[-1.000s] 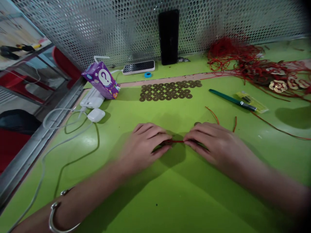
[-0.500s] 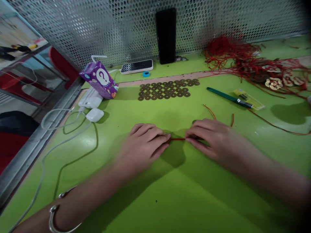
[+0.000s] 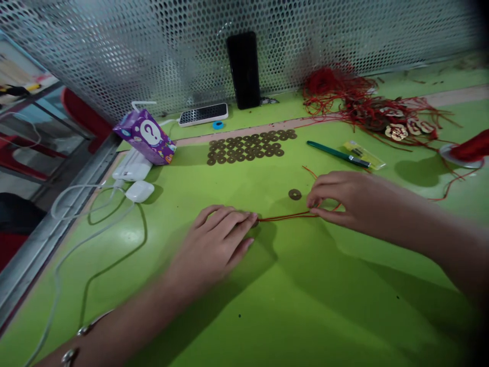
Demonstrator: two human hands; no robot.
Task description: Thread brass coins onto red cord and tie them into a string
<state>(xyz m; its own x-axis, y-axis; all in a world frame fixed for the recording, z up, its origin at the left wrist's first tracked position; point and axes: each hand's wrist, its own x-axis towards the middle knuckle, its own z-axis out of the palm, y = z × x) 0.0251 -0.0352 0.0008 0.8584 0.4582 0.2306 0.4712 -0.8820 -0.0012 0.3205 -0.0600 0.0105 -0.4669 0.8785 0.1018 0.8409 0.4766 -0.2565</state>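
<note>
The left hand [image 3: 219, 237], thumb apart, pressed what looked like a coin [image 3: 255, 223] to the green table [image 3: 298, 316], seemingly anchoring the red cord [image 3: 284, 218]; the right hand [image 3: 340, 196] pinched it, so it ran straight between them (a loose coin [image 3: 295, 194] lay just beyond).

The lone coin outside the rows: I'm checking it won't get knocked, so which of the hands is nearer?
Right. The right hand is just right of the coin, apart from it; the left hand is farther off, to its left and nearer the wearer.
</note>
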